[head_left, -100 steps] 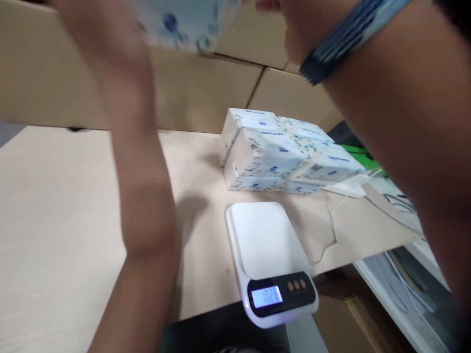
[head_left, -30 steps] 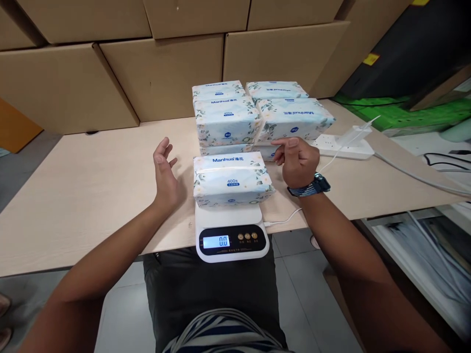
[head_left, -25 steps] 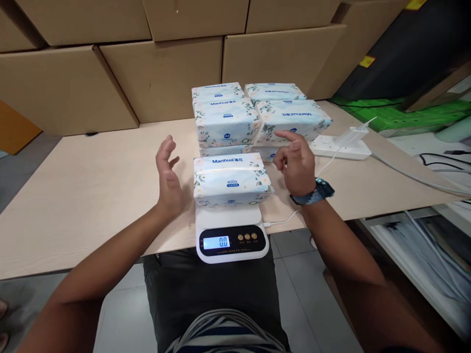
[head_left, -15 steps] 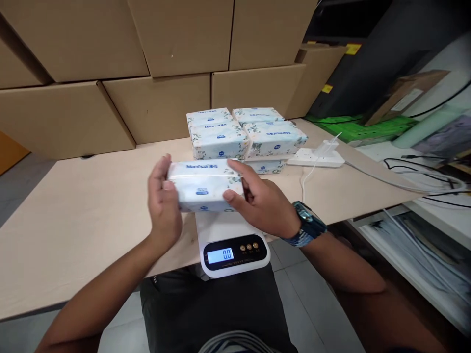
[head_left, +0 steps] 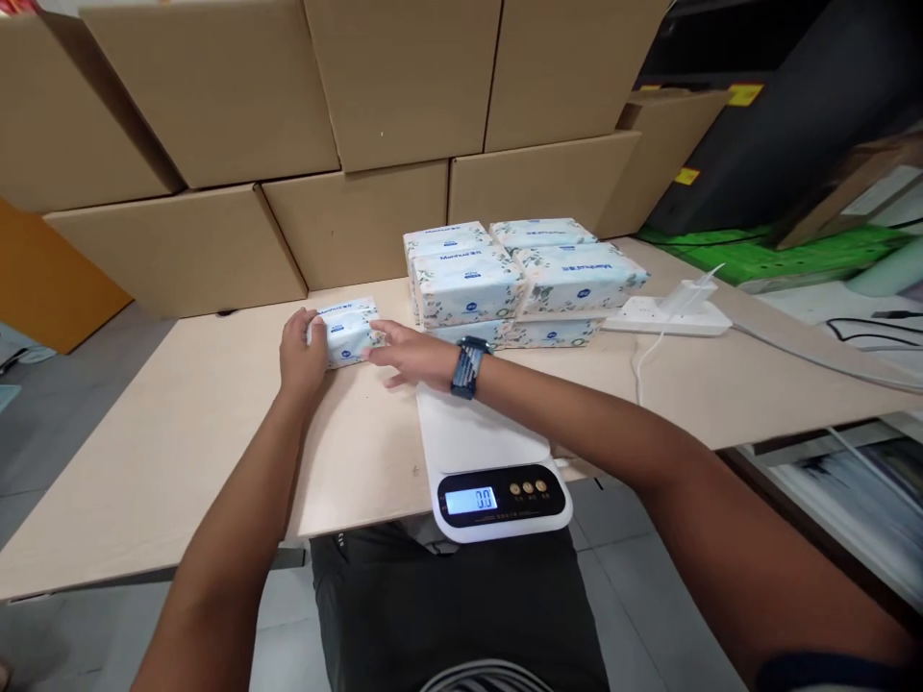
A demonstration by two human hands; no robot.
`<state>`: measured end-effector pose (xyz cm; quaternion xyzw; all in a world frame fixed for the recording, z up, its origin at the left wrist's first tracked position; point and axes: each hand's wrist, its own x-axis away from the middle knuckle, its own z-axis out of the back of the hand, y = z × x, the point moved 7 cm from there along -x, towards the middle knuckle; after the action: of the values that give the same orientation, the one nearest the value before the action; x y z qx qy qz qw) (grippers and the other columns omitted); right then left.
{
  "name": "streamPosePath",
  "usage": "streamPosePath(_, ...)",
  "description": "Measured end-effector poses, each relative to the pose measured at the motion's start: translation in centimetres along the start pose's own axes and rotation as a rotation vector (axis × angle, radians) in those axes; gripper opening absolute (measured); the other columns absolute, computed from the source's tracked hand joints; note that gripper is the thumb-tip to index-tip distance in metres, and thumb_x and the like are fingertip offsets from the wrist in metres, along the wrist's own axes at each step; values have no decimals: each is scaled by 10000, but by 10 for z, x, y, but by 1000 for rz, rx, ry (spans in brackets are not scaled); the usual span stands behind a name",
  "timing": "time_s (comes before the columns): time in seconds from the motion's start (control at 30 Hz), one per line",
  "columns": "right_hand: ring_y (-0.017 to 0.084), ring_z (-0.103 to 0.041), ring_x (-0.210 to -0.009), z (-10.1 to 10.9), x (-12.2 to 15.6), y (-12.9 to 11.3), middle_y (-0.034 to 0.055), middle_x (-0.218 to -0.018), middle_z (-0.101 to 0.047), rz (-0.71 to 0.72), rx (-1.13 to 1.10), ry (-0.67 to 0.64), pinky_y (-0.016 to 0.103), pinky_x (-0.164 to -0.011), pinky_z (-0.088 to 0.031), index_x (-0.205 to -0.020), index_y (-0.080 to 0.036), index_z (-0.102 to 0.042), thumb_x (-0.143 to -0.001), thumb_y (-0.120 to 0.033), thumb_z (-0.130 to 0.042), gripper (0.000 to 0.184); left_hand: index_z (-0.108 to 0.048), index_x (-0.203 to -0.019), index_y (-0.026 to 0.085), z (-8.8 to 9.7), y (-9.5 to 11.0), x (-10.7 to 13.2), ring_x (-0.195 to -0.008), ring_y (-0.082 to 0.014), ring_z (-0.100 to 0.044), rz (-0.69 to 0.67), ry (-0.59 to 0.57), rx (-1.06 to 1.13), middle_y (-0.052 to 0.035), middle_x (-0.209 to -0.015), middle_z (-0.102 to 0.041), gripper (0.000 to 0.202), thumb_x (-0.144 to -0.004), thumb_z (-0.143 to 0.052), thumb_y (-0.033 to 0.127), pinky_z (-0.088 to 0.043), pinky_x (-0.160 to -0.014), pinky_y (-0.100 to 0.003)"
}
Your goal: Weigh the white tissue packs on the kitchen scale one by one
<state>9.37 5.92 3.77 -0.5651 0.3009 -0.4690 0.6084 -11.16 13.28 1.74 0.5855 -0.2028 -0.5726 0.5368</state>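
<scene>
A soft tissue pack point(head_left: 350, 332), white and pale blue with a leaf print, rests on the table to the left of the stacked packs. My left hand point(head_left: 303, 354) wraps its left end, thumb on the near side. At its right end, the fingertips of my right hand point(head_left: 416, 356) press against the pack, some fingers spread below. My right wrist passes above a white digital scale point(head_left: 483, 432) whose display reads 0.0. Behind the scale, more tissue packs point(head_left: 468, 284) of the same print stand in two stacks side by side.
Cardboard boxes point(head_left: 393, 86) form a wall along the back of the wooden table point(head_left: 216, 432). A white power strip point(head_left: 667, 315) with a plugged-in adapter and cables lies right of the stacks. A green crate point(head_left: 728, 255) and dark equipment are farther right.
The tissue pack has gone from above the scale to the table on the left, carried between both hands. My view has shifted left. The scale display still reads 0.0.
</scene>
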Motion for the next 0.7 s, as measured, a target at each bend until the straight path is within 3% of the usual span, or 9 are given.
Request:
streamPosePath(0.07,276,-697,-1331,-4,18,2,156,-1607,-596,84,-39,-65,385,-858,-693,-1566,-278,-526,-865,-374,-807,761,-662,-1283,227,0,-15,2,-1570,-348,-456,8,43,36,-145,-1560,-590,514,-873,-798,506,-247,-1374,-541)
streamPosePath(0.13,250,-767,-1198,1,44,-3,133,-1427,-742,297,85,-104,397,-887,-684,-1402,-266,-685,-928,-411,-740,499,-581,-1390,239,-3,-22,4,-1569,-331,-458,57,64,93,-148,-1593,-556,661,-843,-824,519,-277,-1364,-515)
streamPosePath(0.17,240,-791,-1127,10,59,-7,112,-1307,-802,436,184,-64,409,-905,-678,-1308,-265,-745,-970,-427,-682,380,-552,-1414,242,-7,-24,5,-1556,-327,-476,97,55,126,-153,-1593,-556,701,-836,-828,526,-302,-1353,-509)
streamPosePath(0.23,243,-811,-1022,42,88,-13,79,-1097,-853,710,413,175,443,-917,-664,-1135,-275,-808,-1017,-458,-593,305,-529,-1429,247,-17,-27,8,-1510,-335,-535,188,12,184,-171,-1587,-564,729,-830,-832,530,-364,-1323,-510)
streamPosePath(0.3,277,-813,-950,83,111,-9,85,-982,-854,883,620,513,481,-873,-653,-1019,-280,-816,-1002,-516,-596,324,-534,-1435,246,-28,-27,13,-1466,-357,-584,273,-19,209,-190,-1583,-568,729,-832,-833,528,-415,-1292,-527)
streamPosePath(0.37,289,-802,-833,125,123,1,91,-874,-836,951,709,843,484,-796,-637,-938,-274,-792,-984,-588,-599,371,-575,-1404,232,-38,-25,20,-1444,-375,-606,321,-45,224,-195,-1556,-595,686,-843,-826,538,-441,-1277,-541)
streamPosePath(0.47,213,-686,-564,184,140,25,47,-722,-749,1007,403,1315,387,-585,-559,-884,-276,-720,-1018,-592,-549,384,-641,-1324,233,-50,-20,30,-1408,-371,-641,332,-88,298,-162,-1478,-673,593,-857,-819,552,-480,-1253,-552)
streamPosePath(0.57,162,-507,-423,216,140,45,7,-578,-600,990,16,1437,326,-449,-405,-913,-273,-684,-1039,-503,-544,298,-666,-1295,262,-53,-20,34,-1389,-351,-662,356,-99,373,-116,-1440,-717,556,-844,-839,537,-488,-1250,-558)
streamPosePath(0.7,159,-476,-438,222,137,45,4,-542,-542,933,-21,1446,322,-452,-378,-918,-262,-666,-1043,-514,-534,311,-697,-1272,253,-56,-20,34,-1426,-342,-642,380,-172,475,-99,-1420,-745,495,-862,-812,504,-455,-1279,-546)
